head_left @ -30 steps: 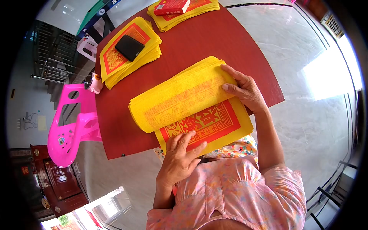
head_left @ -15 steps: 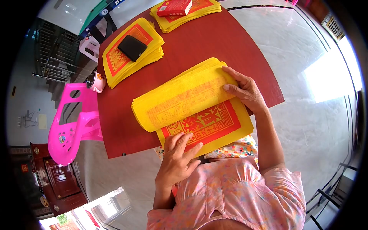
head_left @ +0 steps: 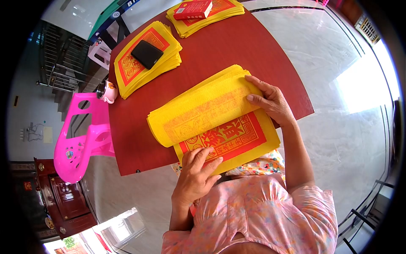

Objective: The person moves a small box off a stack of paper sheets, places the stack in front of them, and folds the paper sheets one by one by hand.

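In the head view a stack of yellow paper sheets (head_left: 198, 112) lies at the table's near edge, its upper sheets curled back so their plain underside shows. Below the curl, a sheet printed with a red panel and gold characters (head_left: 230, 137) is exposed. My right hand (head_left: 272, 101) pinches the right end of the curled sheets between thumb and fingers. My left hand (head_left: 196, 175) rests its spread fingertips on the lower left edge of the printed sheet, gripping nothing.
On the red table (head_left: 220, 51) are another yellow stack (head_left: 127, 82) with a black phone (head_left: 146, 54) on it, and a farther stack (head_left: 188, 30) under a red box (head_left: 192, 9). A pink cup (head_left: 111, 92) stands at the left edge, beside a pink plastic chair (head_left: 69, 156).
Both hands hold nearly the same position. The curl of sheets has shifted very slightly, and the whole view has moved a little.
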